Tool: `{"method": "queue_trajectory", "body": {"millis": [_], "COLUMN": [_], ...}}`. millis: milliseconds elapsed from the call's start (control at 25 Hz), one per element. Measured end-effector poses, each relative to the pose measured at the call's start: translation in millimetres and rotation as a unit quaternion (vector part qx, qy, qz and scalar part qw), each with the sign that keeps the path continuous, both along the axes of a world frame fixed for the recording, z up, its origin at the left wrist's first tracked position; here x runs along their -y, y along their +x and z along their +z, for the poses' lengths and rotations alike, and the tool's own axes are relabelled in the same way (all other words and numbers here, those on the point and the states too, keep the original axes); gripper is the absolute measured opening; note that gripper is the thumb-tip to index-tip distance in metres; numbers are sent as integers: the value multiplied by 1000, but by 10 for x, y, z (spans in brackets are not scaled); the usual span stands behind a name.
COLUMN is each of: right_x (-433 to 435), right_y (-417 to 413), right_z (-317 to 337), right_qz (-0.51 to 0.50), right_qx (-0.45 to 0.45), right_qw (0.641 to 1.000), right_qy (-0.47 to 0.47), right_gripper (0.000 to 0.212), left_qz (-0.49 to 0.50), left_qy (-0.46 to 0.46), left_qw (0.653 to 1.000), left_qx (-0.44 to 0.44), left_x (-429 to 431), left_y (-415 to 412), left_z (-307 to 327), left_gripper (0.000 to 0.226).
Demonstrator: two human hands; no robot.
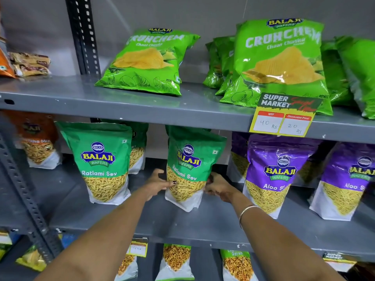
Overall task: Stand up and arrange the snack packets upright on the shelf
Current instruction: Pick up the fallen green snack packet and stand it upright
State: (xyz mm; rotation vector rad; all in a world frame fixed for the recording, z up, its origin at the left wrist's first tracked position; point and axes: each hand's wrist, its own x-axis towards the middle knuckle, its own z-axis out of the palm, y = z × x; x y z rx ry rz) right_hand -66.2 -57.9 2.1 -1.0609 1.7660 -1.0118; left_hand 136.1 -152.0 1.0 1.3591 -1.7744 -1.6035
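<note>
Both hands grip a green Ratlami Sev packet (187, 171) on the grey middle shelf (203, 222), the left hand (157, 184) on its left edge and the right hand (218, 187) on its right edge, and the packet leans to the right. To the left of that packet a second Ratlami Sev packet (101, 165) stands upright; to its right stand purple Aloo Sev packets (272, 175). Above it, green Crunchem bags (282, 61) sit behind a yellow price tag (282, 122).

Green pouch (190, 165) reads "Balaji Ratlami Sev"; shelf tag (284, 116) reads "Super Market, 40 Rs, 20 Rs".
</note>
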Motion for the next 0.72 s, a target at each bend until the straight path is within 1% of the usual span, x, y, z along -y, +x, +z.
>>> {"method": "queue_trajectory", "body": {"millis": [40, 80, 160, 240, 280, 320, 400, 440, 480, 520, 560, 600, 640, 720], "right_x": [1, 6, 14, 37, 43, 60, 81, 54, 57, 54, 65, 79, 117, 208], "right_y": [-23, -48, -83, -89, -99, -126, -169, -185, -234, -232, -210, -141, -29, 403], "right_z": [19, 13, 3, -30, -34, -53, -68, -26, -20, 12, 35, 67, 91, 161], "right_qz": [5, 18, 38, 36, 27, 30, 47, 57, 66, 70, 90, 108, 141, 195], "right_qx": [27, 67, 122, 109, 98, 97, 78, 47, 7, -25, -17, -1, 14, 27], "right_qw": [1000, 997, 990, 990, 991, 991, 994, 997, 996, 989, 975, 962, 942, 913], "right_qy": [-9, -26, -61, -85, -88, -91, -59, -6, 53, 131, 201, 252, 303, 358], "right_gripper": [55, 55, 61, 64, 63, 62, 62, 62, 56, 35, 16, 28, 31, 17], "left_qz": [8, 11, 22, 46, 55, 61, 49, 32, 13, -7, -22, -25, -17, 22], "left_qy": [-12, -25, -49, -70, -75, -73, -53, -35, -15, 2, 22, 45, 73, 116], "left_qw": [1000, 1000, 998, 996, 995, 995, 997, 998, 998, 995, 990, 984, 976, 964], "left_qx": [-5, 1, 21, 28, 28, 27, 25, 34, 58, 95, 138, 173, 202, 238], "left_x": [-40, -80, -140, -163, -176, -206, -266, -281, -283, -267, -229, -153, -82, 104], "left_y": [-47, -91, -170, -226, -245, -254, -204, -147, -53, 94, 265, 466, 698, 1207], "left_z": [3, -3, -24, -41, -51, -52, -34, -27, -21, -15, -6, -8, 15, 25], "left_gripper": [67, 70, 60, 40, 36, 36, 40, 46, 56, 60, 57, 49, 45, 45]}}
